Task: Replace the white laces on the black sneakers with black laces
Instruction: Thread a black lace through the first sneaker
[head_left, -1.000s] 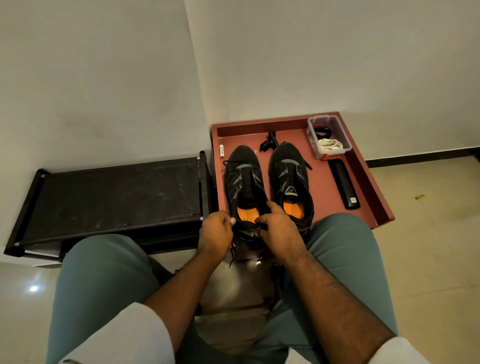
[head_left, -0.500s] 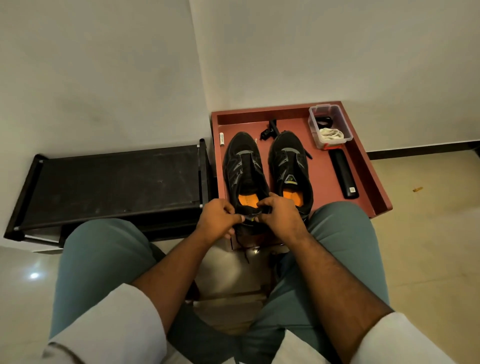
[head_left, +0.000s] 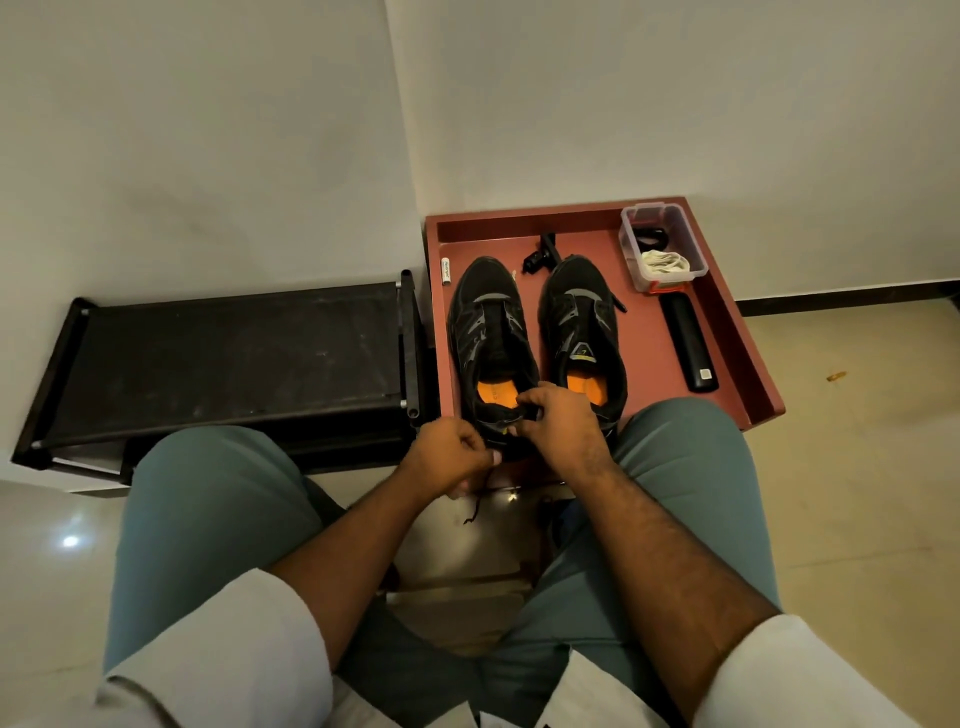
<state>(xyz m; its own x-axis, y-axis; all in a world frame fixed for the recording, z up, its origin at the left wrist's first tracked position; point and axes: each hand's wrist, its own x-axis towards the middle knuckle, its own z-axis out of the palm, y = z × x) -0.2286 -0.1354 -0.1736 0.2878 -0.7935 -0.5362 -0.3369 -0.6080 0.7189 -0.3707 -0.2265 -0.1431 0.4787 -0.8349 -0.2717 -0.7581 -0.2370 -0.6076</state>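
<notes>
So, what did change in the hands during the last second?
The left hand drew back toward the body, pulling a black lace end out from the left sneaker's heel. The right hand stayed pinching the heel collar. The right sneaker, tray and box are unmoved.

The black sneakers (head_left: 491, 332) look like matt cloth with grey trim, the tray (head_left: 737, 332) is smooth red-brown with a dull sheen, the small box (head_left: 693, 244) is clear plastic, and the floor (head_left: 852, 493) is glossy tile.
</notes>
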